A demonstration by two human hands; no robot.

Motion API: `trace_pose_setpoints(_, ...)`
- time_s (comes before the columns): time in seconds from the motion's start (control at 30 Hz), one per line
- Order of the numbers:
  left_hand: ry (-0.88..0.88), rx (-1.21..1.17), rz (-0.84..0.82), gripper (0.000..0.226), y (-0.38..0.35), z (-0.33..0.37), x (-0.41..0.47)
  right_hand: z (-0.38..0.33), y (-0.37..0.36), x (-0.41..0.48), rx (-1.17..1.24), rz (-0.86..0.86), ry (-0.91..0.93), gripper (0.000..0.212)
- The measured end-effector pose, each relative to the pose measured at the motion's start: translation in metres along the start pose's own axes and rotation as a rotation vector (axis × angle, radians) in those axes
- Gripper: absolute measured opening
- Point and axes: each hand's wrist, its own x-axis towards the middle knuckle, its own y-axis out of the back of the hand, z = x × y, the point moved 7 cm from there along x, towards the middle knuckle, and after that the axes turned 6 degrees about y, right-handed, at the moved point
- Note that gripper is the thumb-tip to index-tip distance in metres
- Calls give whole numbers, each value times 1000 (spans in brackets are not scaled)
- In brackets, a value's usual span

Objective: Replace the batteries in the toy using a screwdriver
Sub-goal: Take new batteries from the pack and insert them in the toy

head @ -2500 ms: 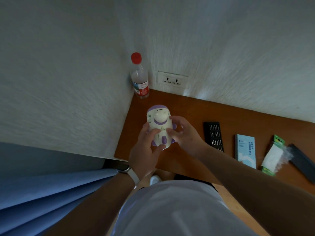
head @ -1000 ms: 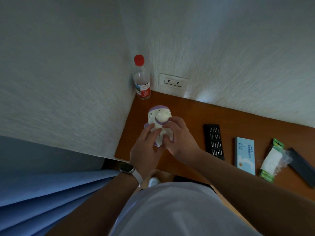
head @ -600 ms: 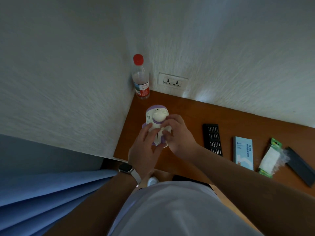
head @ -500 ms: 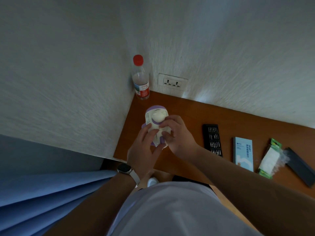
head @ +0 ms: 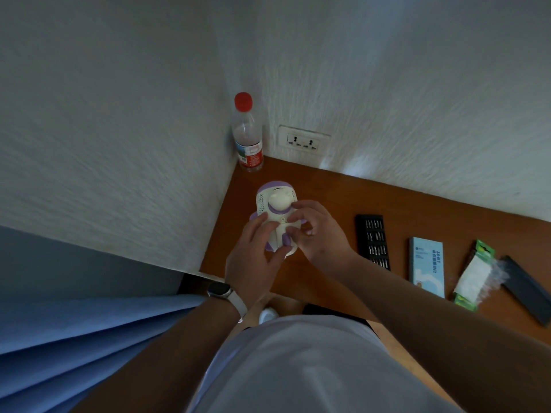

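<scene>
Both hands clamped on toy [head: 275,214] above tabletop [head: 417,210] left end: left hand [head: 253,260] around lower body, right hand [head: 316,231] fingertips on front. Bottle [head: 247,138], red label unreadable, far-left corner. Bit case [head: 373,241]; box [head: 427,271] printed "24"; battery pack [head: 474,275] toward right end.

A single wide-angle view is provided, taken from the wearer's head and directed forward and steeply downward. The wearer's white-clad torso [head: 313,368] is seen at 6 o'clock, nearest the lens. Both forearms are shown converging toward frame centre, where the left hand [head: 253,260] and right hand [head: 319,234] are imaged at close range. The room corner is placed at 12 o'clock, with the wooden table [head: 417,210] extending toward 3 o'clock. Strong curvature is introduced at the frame edges.
</scene>
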Motion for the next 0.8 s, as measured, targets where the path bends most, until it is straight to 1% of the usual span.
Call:
trace_pose_setpoints(0.33,25,-30,-74,47,3,-5,3,-1,-3,-3,-14,-70,113,21)
trace_pose_setpoints(0.53,0,-28,-99,44,4,-4,5,3,-2,-2,21,-83,122,20)
trace_pose_setpoints(0.63,-22,11,-109,44,2,-3,7,7,0,-1,36,-79,129,15)
trace_pose_setpoints(0.7,-46,17,-104,43,2,0,6,7,1,1,44,-43,136,9)
trace_pose_setpoints(0.8,-86,9,-87,41,2,1,5,10,1,6,117,14,54,4)
